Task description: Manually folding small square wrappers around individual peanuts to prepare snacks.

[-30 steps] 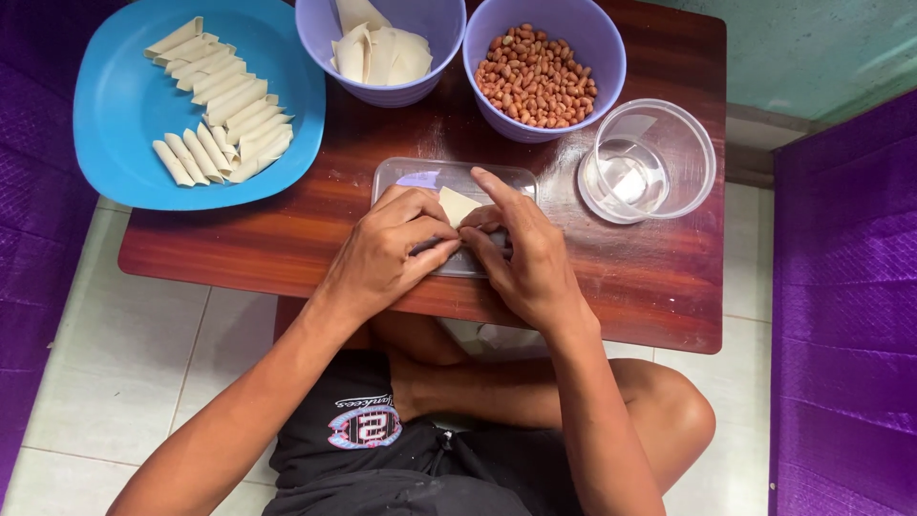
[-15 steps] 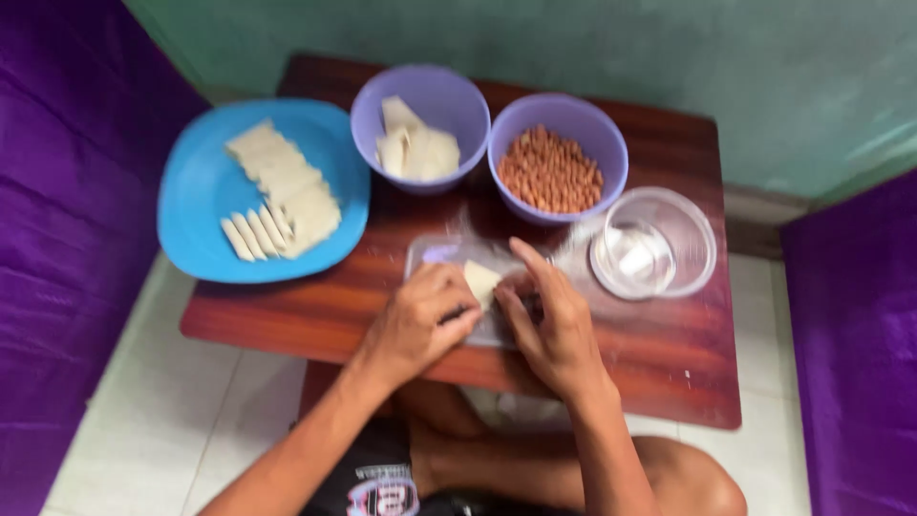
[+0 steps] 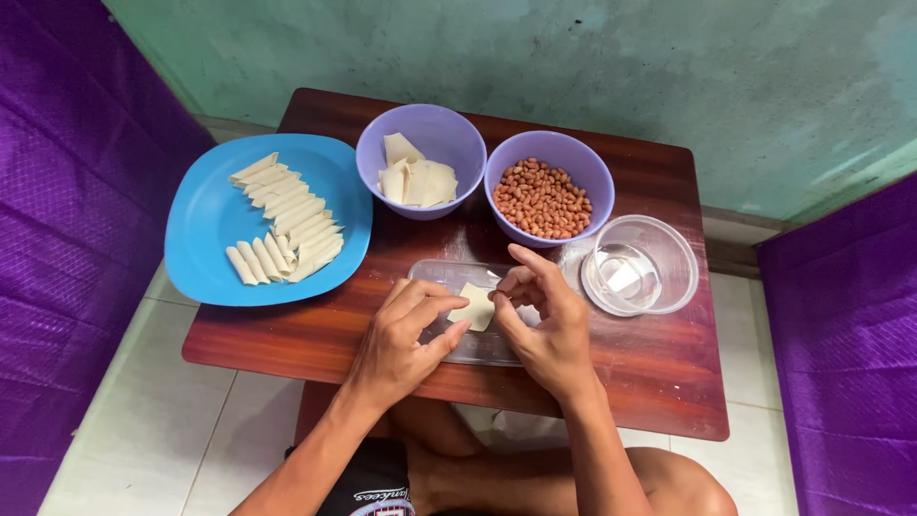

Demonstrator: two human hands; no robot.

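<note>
Both hands on one wrapper square [image 3: 475, 306] over the clear tray [image 3: 497, 352], dead centre of the table [image 3: 659, 382]. My left hand [image 3: 406, 334] and right hand [image 3: 543, 320] pinch it, fingers curled. About twenty rolls [image 3: 285, 222] are stacked on the blue plate [image 3: 205, 239] at 10 o'clock; wrappers [image 3: 420, 180] and peanuts [image 3: 543, 199] remain at 12.

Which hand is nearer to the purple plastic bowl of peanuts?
Right. The right hand lies just below the purple plastic bowl of peanuts; the left hand is farther, down and to the left.
</note>
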